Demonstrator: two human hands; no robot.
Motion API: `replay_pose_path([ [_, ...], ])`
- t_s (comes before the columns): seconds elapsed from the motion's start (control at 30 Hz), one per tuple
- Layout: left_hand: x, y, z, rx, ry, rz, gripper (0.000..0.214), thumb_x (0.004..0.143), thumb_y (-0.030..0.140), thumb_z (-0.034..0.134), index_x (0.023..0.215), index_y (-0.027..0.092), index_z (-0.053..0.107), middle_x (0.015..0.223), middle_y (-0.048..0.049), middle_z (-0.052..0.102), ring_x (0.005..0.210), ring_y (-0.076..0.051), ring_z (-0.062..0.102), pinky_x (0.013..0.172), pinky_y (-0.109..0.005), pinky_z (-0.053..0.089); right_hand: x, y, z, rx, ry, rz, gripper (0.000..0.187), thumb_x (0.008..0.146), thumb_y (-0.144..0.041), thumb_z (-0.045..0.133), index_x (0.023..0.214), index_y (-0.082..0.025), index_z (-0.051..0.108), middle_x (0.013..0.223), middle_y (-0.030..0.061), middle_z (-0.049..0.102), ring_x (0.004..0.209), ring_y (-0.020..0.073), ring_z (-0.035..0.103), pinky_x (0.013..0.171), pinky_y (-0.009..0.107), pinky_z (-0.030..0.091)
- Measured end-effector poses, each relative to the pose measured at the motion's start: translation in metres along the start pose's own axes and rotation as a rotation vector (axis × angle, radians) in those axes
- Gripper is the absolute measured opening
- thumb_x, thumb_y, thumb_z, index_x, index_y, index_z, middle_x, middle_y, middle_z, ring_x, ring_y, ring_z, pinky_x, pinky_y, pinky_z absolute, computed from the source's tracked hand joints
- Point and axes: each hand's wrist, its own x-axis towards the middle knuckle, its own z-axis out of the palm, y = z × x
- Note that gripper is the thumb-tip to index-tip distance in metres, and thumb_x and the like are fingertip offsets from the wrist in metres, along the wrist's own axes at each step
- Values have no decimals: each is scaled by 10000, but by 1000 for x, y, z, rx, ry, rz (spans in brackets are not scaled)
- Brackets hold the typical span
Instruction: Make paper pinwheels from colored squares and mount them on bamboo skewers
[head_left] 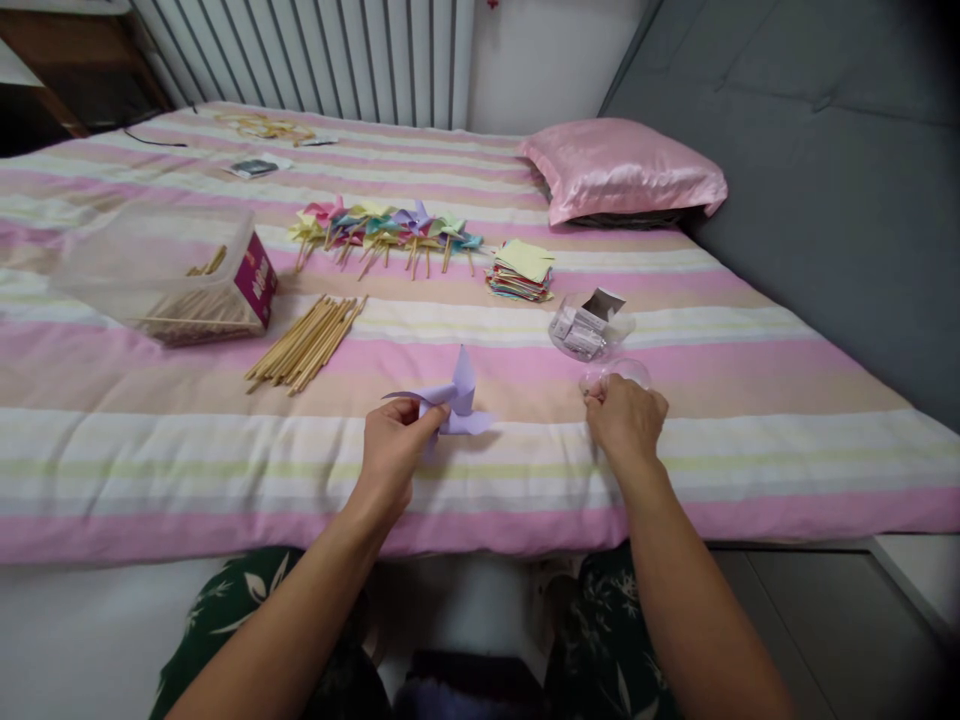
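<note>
Fingers of the left hand (394, 440): closed in a pinch on the lilac paper pinwheel (463, 385), thumb uppermost near the middle, blades fanning outward.
Fingers of the right hand (628, 415): bent down at a clear dish (637, 372), partly hidden at the tips; cannot tell if gripping something or merely touching.
Pinwheel's place: over the near part of the striped bedspread (525, 490), at 9 o'clock from the right hand.
Step in hand: judged as holding the folds together on one side while feeling for something small on the other.
Next move: seems to call for a steady left pinch and a fine fingertip grip on the right.
Dish: at 3 o'clock from the pinwheel, too covered to make out the contents.
Clear tub (562, 335): at 2 o'clock, holding small pale packets (587, 330) and a dark shiny piece.
Translucent box (251, 275): at 10 o'clock, with wooden sticks (199, 315) inside.
Loose sticks (307, 345): nearer at 10 o'clock, laid roughly parallel.
Stick-mounted pinwheels (382, 230): clustered at 11 o'clock.
Paper stack (520, 272): at 1 o'clock.
</note>
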Motion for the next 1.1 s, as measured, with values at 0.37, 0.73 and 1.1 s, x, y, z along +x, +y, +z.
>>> replay_pose_path([
  [0.37,-1,2,0,-4,8,-6,144,559,240,716,538,138,617,494,20,552,475,-85,456,468,-214,288,1,-5,-9,219,124,75,182,786,-298,514,827,-160,625,831,91,690,783,231,600,832,361,330],
  [0.73,1,2,0,14,9,-1,157,574,239,714,537,134,603,485,29,519,481,-79,436,467,-212,276,-1,-9,-13,37,-144,69,210,787,-333,551,835,-153,647,805,116,685,784,254,622,693,334,366],
  [1.1,0,2,0,14,-1,-1,169,573,245,714,529,135,594,473,28,512,458,-82,431,444,-217,267,-1,-7,-12,121,11,46,188,783,-329,524,763,-172,626,739,64,675,709,217,585,752,337,332],
])
